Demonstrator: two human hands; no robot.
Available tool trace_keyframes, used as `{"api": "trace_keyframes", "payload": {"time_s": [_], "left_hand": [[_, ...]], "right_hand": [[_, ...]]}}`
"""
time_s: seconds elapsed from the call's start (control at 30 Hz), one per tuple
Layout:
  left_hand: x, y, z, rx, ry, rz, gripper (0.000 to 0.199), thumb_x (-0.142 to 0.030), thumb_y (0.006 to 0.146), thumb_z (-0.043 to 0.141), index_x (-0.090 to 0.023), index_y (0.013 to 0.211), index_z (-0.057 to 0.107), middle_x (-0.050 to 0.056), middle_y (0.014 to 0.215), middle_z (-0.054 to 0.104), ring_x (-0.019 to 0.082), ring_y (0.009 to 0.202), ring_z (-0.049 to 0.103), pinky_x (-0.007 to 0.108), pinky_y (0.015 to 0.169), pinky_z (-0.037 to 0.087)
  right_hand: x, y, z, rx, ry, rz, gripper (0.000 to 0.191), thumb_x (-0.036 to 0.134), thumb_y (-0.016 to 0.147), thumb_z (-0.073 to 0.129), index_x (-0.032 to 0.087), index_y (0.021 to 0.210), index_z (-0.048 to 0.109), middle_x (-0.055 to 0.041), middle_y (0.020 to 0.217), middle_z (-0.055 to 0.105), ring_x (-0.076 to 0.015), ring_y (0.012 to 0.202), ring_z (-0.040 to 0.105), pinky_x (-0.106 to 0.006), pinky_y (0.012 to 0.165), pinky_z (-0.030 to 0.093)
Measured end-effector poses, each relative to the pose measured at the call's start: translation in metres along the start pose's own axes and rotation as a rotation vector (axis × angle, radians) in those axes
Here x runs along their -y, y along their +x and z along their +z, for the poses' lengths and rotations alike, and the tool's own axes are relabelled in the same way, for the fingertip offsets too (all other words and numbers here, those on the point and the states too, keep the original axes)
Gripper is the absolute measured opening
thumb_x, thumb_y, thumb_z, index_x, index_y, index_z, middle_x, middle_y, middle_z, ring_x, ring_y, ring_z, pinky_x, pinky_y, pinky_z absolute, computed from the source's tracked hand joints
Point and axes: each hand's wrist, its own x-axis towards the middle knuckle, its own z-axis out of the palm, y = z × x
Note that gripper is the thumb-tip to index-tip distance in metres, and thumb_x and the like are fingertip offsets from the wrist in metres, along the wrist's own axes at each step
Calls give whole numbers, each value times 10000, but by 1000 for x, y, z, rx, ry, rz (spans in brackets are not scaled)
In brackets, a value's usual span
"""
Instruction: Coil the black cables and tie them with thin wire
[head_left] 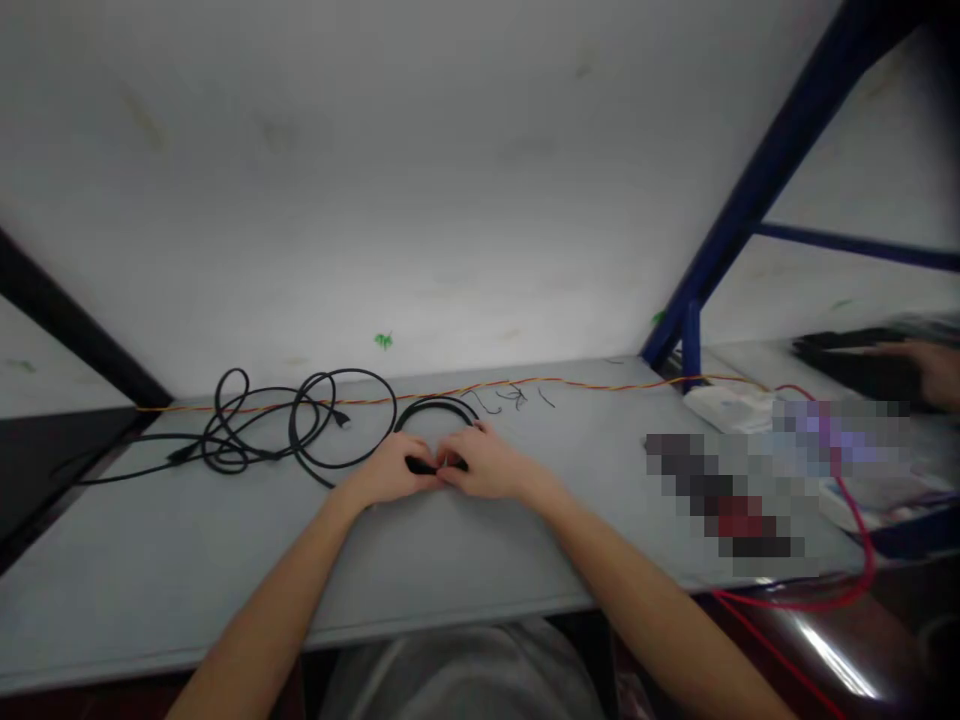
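My left hand (pixel 386 470) and my right hand (pixel 484 465) meet near the front of the grey table (pixel 225 560), fingertips together on a black cable (pixel 439 410). The cable rises from my fingers in a loop behind them. Its thick black end (pixel 420 465) shows between my hands, partly hidden by my fingers. To the left lies a tangled coil of black cable (pixel 262 430) with a small plug (pixel 343 420). Behind my hands runs a twisted orange and yellow wire (pixel 450 393), with several short thin dark wires (pixel 510 397) close to it.
A blue metal frame (pixel 750 190) stands at the back right. Further right are a white device (pixel 727 408), a red wire (pixel 855 545) hanging over the table edge, and a blurred patch (pixel 750 490). Another person's hand (pixel 930 370) rests by a black object (pixel 847 355).
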Motion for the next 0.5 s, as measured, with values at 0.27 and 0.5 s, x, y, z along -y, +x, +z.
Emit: {"api": "trace_keyframes", "payload": {"time_s": [0.27, 0.5], "left_hand": [[4, -3, 1, -127, 229, -141, 258, -525, 691, 909, -366, 887, 859, 50, 1530, 579, 438, 1539, 314, 729, 1253, 2], [6, -5, -8, -3, 222, -177, 436, -627, 727, 841, -336, 1052, 852, 109, 1525, 595, 412, 1515, 408, 593, 1249, 288]], "right_hand": [[-10, 0, -8, 18, 22, -18, 89, 253, 906, 664, 217, 928, 742, -28, 943, 752, -216, 931, 661, -346, 936, 416], [-8, -1, -9, 11, 1, -36, 154, 323, 947, 654, 204, 898, 739, -33, 887, 732, -204, 871, 646, -323, 860, 425]]}}
